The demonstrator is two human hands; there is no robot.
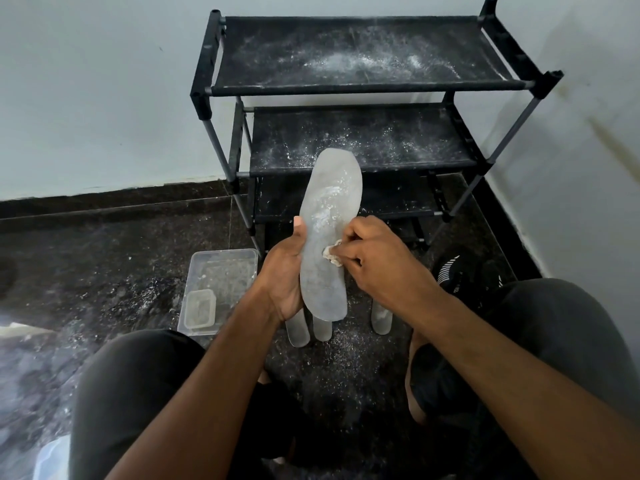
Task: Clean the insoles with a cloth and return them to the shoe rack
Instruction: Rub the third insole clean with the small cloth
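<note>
Far left, dark speckled floor (104,271) dusted with white powder, pale wall (86,98) behind it. Clear plastic tub (221,271) sits on the floor left of centre, a smaller clear container (200,308) lying inside its near end. Left hand (284,271) grips a grey insole (325,237) along its left edge, thumb laid up the edge, fingers curled behind; insole held upright and off the floor, toe end pointing up in front of the rack's middle shelf, white powder smeared over its upper half. Right hand (377,261) pinches a small whitish cloth (330,256) in bunched fingers and presses it against the insole's right side, about mid-length. Below the held insole, three more grey insoles (322,329) lie on the floor, only their near ends showing past the hands: two side by side, a third a little apart to the right. Behind, a black shoe rack (363,88) stands in the wall corner, its fabric shelves scattered with white powder, heaviest on the top shelf. To the right of the hands, a black shoe (460,271) with white stripes rests on the floor near the rack's right leg. The person's knees in dark shorts frame the bottom on both sides.
</note>
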